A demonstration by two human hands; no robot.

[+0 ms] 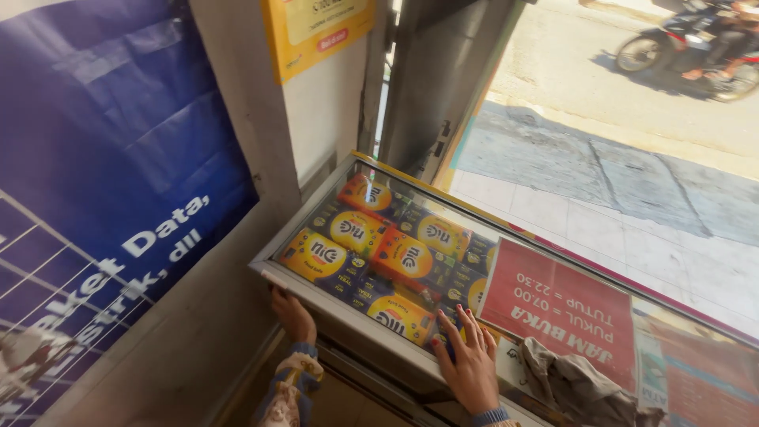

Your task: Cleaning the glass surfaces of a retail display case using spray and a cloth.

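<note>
Near the bottom centre of the frame both hands rest on a glass-topped display case (332, 300) whose pale frame runs from the middle left down toward the lower right. The left hand (293, 315) grips the near edge of that frame at its corner, fingers curled under the rim so only the back of the hand shows; it holds nothing loose. The right hand (470, 365) lies flat and spread on the glass, fingers fanned wide, palm down, empty. Beneath the glass, in the middle of the frame, sit rows of yellow and orange boxes (371, 257) packed close together. Just right of the right hand a red sign (557, 312) lies under or on the glass, and a crumpled grey cloth (569, 379) rests on the surface near the lower right. A blue banner (103, 190) fills the left side, a yellow poster (316, 32) hangs at the top, and a motorbike (688, 47) passes on the street at the upper right. Judging from the grip, moving or steadying the case would go best with even pressure, keeping the flat palm light on the glass and letting the frame-side hand carry the load.
</note>
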